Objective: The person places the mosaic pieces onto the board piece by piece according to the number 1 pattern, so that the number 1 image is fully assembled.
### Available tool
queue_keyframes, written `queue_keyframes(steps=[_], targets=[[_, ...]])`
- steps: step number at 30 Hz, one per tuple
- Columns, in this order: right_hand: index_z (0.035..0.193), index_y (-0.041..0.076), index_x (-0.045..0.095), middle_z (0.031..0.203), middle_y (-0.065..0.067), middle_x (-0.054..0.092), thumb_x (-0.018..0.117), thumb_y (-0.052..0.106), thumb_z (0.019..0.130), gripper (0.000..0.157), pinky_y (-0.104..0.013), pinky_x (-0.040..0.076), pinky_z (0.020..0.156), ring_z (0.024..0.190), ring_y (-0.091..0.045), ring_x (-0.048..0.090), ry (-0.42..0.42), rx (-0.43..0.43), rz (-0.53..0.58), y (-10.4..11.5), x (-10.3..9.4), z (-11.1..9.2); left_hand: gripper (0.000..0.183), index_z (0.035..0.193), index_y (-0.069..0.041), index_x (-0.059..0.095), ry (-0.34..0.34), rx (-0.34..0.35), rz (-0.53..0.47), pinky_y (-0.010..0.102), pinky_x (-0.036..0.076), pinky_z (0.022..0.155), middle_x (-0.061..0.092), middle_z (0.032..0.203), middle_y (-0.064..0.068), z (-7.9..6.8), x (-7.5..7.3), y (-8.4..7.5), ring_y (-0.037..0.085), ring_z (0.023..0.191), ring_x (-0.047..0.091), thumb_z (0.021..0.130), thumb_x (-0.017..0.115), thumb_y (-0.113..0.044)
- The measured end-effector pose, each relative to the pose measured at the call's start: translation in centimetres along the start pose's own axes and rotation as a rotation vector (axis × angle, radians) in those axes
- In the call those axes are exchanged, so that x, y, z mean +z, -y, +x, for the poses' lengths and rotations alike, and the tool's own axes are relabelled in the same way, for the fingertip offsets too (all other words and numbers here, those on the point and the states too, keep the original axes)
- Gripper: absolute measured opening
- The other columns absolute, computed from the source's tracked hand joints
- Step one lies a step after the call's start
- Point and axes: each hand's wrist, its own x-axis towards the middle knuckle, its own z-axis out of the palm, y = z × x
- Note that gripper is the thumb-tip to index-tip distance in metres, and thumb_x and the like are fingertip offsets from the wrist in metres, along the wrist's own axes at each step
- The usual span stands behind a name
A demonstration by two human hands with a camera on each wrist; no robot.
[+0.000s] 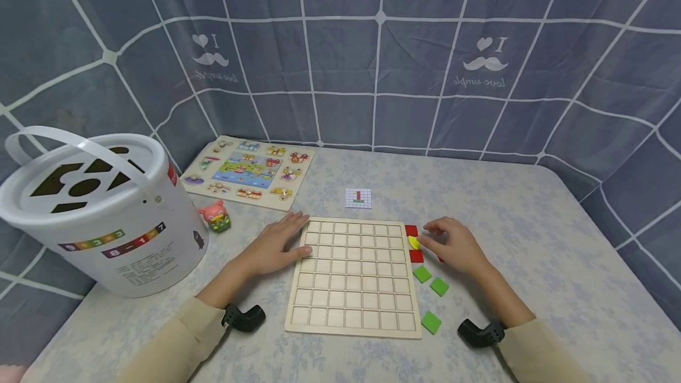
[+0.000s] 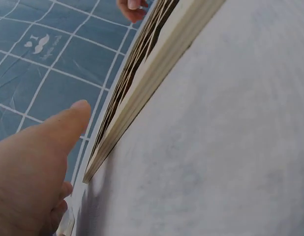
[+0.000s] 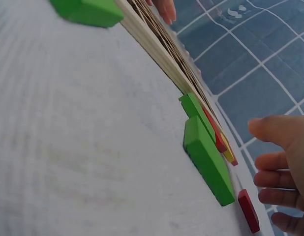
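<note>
A wooden grid board lies on the table between the hands. My left hand rests along its upper left edge, thumb stretched over the rim and fingers extended. Beyond the right edge, my right hand hovers with loosely bent fingers, its thumb overlapping a yellow piece in the head view. In the right wrist view, a gap shows between the thumb and the pieces. Red tiles sit above and below the yellow one; another red tile is mostly hidden under this hand. Several green tiles lie nearer me.
Behind the board lies a small printed grid card. To the left stand a white lidded bucket with a handle, a pink-headed figurine and a picture puzzle board. A blue checked curtain hangs behind the table.
</note>
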Motion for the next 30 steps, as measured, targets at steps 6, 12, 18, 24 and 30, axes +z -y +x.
queue_keyframes(steps=[6, 12, 18, 24, 30], targets=[[0.103, 0.003, 0.071, 0.099, -0.007, 0.066, 0.074, 0.025, 0.088, 0.027, -0.046, 0.051, 0.078, 0.091, -0.027, 0.061, -0.021, -0.017, 0.024, -0.4, 0.2, -0.3, 0.072, 0.151, -0.004, 0.036, -0.027, 0.008, -0.057, 0.057, 0.019, 0.113, 0.032, 0.155, 0.018, 0.1, 0.4, 0.4, 0.037, 0.144, 0.022, 0.094, 0.063, -0.04], [0.095, 0.008, 0.073, 0.091, 0.0, 0.065, 0.077, 0.021, 0.085, 0.017, -0.037, 0.051, 0.07, 0.082, -0.018, 0.059, -0.032, -0.078, 0.053, -0.9, 0.9, -0.5, 0.07, 0.149, -0.004, 0.04, -0.011, 0.034, -0.063, 0.059, 0.019, 0.113, 0.034, 0.154, 0.018, -0.1, 0.8, 1.0, 0.036, 0.143, 0.025, 0.094, 0.064, -0.04], [0.097, 0.005, 0.075, 0.091, -0.001, 0.064, 0.078, 0.019, 0.084, 0.019, -0.035, 0.049, 0.068, 0.079, -0.016, 0.056, -0.048, -0.118, 0.029, -1.0, 1.6, -0.4, 0.068, 0.148, -0.004, 0.042, 0.0, 0.033, -0.042, 0.061, 0.018, 0.112, 0.034, 0.153, 0.019, -0.3, 0.8, 1.1, 0.037, 0.143, 0.025, 0.094, 0.064, -0.039], [0.096, 0.003, 0.075, 0.089, -0.001, 0.061, 0.079, 0.018, 0.082, 0.022, -0.033, 0.044, 0.064, 0.075, -0.013, 0.048, -0.065, -0.13, 0.0, -0.8, 2.1, -0.3, 0.067, 0.148, -0.005, 0.042, 0.001, 0.04, -0.042, 0.061, 0.018, 0.112, 0.034, 0.154, 0.018, -0.2, 0.5, 1.0, 0.037, 0.143, 0.026, 0.094, 0.063, -0.039], [0.096, 0.004, 0.073, 0.089, -0.002, 0.062, 0.079, 0.016, 0.083, 0.018, -0.033, 0.046, 0.064, 0.075, -0.014, 0.05, -0.064, -0.084, 0.028, -0.3, 2.2, -0.5, 0.067, 0.148, -0.005, 0.042, 0.008, 0.037, -0.048, 0.061, 0.018, 0.112, 0.034, 0.154, 0.018, -0.3, 0.6, 1.0, 0.037, 0.143, 0.026, 0.094, 0.063, -0.04]])
